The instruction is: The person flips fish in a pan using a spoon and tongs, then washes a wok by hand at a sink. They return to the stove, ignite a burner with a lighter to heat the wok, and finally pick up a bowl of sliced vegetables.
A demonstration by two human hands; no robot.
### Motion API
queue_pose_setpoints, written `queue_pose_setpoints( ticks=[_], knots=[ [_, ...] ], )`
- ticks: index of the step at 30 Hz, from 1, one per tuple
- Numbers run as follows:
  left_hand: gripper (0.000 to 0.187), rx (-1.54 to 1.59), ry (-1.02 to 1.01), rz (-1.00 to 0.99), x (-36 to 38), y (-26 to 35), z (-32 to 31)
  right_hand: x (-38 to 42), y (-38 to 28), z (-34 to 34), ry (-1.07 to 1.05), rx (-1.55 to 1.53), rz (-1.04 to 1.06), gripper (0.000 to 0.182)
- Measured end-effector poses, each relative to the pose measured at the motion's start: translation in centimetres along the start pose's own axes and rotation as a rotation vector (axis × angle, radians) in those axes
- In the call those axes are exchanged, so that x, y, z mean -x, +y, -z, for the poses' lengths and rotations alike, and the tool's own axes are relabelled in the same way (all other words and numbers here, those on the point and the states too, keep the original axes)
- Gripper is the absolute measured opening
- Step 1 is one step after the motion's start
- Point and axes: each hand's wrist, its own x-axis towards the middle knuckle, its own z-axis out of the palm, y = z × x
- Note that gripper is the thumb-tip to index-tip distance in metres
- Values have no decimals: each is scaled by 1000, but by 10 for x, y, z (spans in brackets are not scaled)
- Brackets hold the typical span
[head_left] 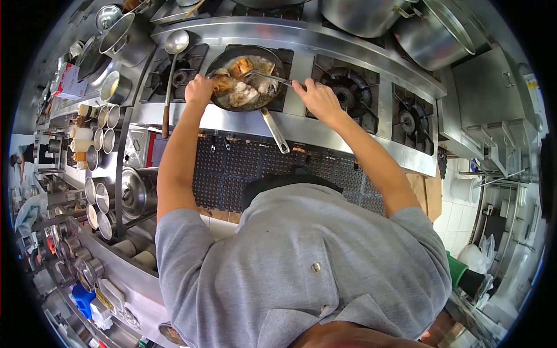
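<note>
A dark frying pan sits on a stove burner, with bubbling liquid and several browned and pale pieces of food in it. My right hand is closed around the handle of a slim metal utensil, whose far end rests among the food. At the pan's left rim, my left hand has its fingers curled closed beside a browned piece; I cannot tell what they hold. The pan's metal handle points toward me, untouched by either hand.
A long ladle lies left of the pan, across the stovetop. More burners stand to the right. Large pots line the back. On the left are a lidded pot and several metal containers. Rubber matting covers the floor.
</note>
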Motion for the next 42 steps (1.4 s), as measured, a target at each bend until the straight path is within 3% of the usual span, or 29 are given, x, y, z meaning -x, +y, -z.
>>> queue_pose_setpoints(
  ticks=[10,13,18,34,42],
  knots=[
    [24,98,10,88,9,1,8,-3,8,7,48,-10,-17,45],
    [24,62,-33,-8,9,14,10,-5,1,3,65,-28,-10,43],
    [23,6,-46,10,-10,14,-9,-12,-1,1,35,10,19,43],
    [26,358,-76,296,-13,-9,-1,-2,33,27,28,118,93,40],
    [25,350,-138,266,23,-18,23,-58,18,21,249,137,159,38]
  ],
)
